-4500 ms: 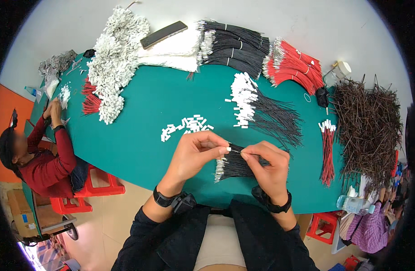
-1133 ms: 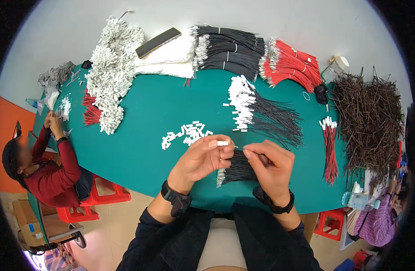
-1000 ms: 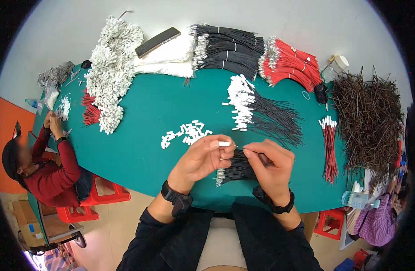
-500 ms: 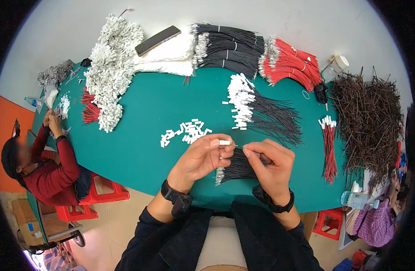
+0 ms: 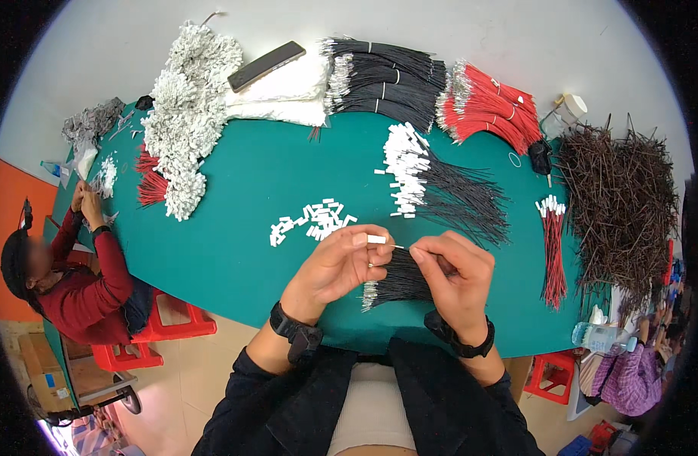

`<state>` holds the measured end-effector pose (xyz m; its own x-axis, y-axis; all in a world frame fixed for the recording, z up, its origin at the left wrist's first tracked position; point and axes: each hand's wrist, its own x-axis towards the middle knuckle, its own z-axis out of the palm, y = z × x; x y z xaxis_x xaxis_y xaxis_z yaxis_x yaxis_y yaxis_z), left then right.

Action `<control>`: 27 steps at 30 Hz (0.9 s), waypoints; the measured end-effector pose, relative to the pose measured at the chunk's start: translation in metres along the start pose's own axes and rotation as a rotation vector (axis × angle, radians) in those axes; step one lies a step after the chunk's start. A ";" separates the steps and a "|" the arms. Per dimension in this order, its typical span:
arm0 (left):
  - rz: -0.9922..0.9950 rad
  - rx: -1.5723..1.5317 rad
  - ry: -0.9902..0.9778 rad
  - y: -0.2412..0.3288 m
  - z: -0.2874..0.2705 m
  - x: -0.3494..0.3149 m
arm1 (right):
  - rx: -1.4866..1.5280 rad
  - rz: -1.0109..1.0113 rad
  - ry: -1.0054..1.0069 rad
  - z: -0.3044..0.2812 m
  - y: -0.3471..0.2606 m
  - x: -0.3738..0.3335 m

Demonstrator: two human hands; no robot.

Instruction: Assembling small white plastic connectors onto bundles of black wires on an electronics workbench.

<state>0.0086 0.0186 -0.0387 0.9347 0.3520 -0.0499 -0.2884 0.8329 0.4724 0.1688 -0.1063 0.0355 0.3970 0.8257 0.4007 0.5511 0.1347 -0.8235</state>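
Between the thumb and finger of my left hand (image 5: 335,266) is a small white plastic sleeve (image 5: 376,239). My right hand (image 5: 461,270) pinches a thin wire, its metal tip (image 5: 398,246) pointing at the sleeve's right end; I cannot tell whether the two touch. Under both hands lies a bundle of black wires (image 5: 404,280) with bare metal ends at its left. Loose white sleeves (image 5: 325,219) are scattered just beyond my left hand. Farther off, black wires (image 5: 463,194) lie fanned out, white sleeves on their left ends.
Along the back of the green table (image 5: 250,175) are white tangled pieces (image 5: 185,114), a phone (image 5: 267,66) on white bags, black wire bundles (image 5: 391,83) and red ones (image 5: 493,106). Sleeved red wires (image 5: 554,254) and a brown wire heap (image 5: 619,205) lie right. A co-worker (image 5: 83,281) sits left.
The white sleeve and the wire tip have shifted very slightly between my fingers. Both hands stay almost where they were.
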 end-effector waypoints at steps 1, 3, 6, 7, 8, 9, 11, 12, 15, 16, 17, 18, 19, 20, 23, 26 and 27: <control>0.001 0.000 0.000 0.000 -0.001 0.000 | 0.005 0.006 -0.002 0.000 0.001 0.000; 0.003 -0.078 -0.072 0.000 -0.005 0.000 | 0.011 0.011 -0.005 0.001 0.002 -0.001; -0.010 0.016 -0.010 0.002 0.002 0.000 | -0.002 -0.003 -0.010 0.001 0.004 -0.001; -0.010 0.015 -0.010 0.002 0.001 0.000 | -0.007 0.002 -0.016 0.001 0.004 -0.001; -0.011 0.023 -0.006 0.003 0.001 0.000 | -0.011 0.006 -0.021 0.001 0.004 -0.001; -0.013 0.030 -0.001 0.003 0.000 -0.001 | -0.011 0.007 -0.022 0.002 0.004 -0.001; -0.009 0.039 0.002 0.003 0.001 -0.001 | -0.014 0.006 -0.033 0.002 0.003 -0.001; -0.005 0.048 0.004 0.003 0.001 -0.001 | -0.014 0.005 -0.034 0.002 0.003 -0.001; 0.007 -0.047 -0.069 0.000 -0.008 -0.001 | 0.007 0.017 -0.038 0.004 0.003 -0.001; 0.006 -0.047 -0.070 0.001 -0.005 -0.001 | 0.007 0.024 -0.039 0.004 0.003 -0.001; -0.001 0.020 -0.023 0.001 0.000 -0.001 | 0.008 0.032 -0.040 0.004 0.003 -0.001; -0.009 0.087 0.024 0.002 0.002 -0.001 | 0.007 0.032 -0.040 0.004 0.003 -0.001; -0.009 0.088 0.024 0.002 0.003 -0.001 | 0.007 0.034 -0.041 0.004 0.004 -0.002; -0.007 0.090 0.023 0.002 0.003 -0.001 | 0.008 0.035 -0.042 0.004 0.005 -0.002; -0.004 0.100 0.023 0.002 0.003 -0.002 | 0.001 0.023 -0.045 0.004 0.003 -0.001; -0.009 0.114 0.030 0.002 0.005 -0.002 | 0.001 0.031 -0.048 0.003 0.003 -0.002; -0.013 0.120 0.037 0.002 0.006 -0.002 | -0.001 0.032 -0.047 0.003 0.003 -0.002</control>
<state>0.0076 0.0172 -0.0328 0.9292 0.3589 -0.0881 -0.2473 0.7811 0.5734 0.1675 -0.1062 0.0314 0.3794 0.8544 0.3549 0.5392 0.1075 -0.8353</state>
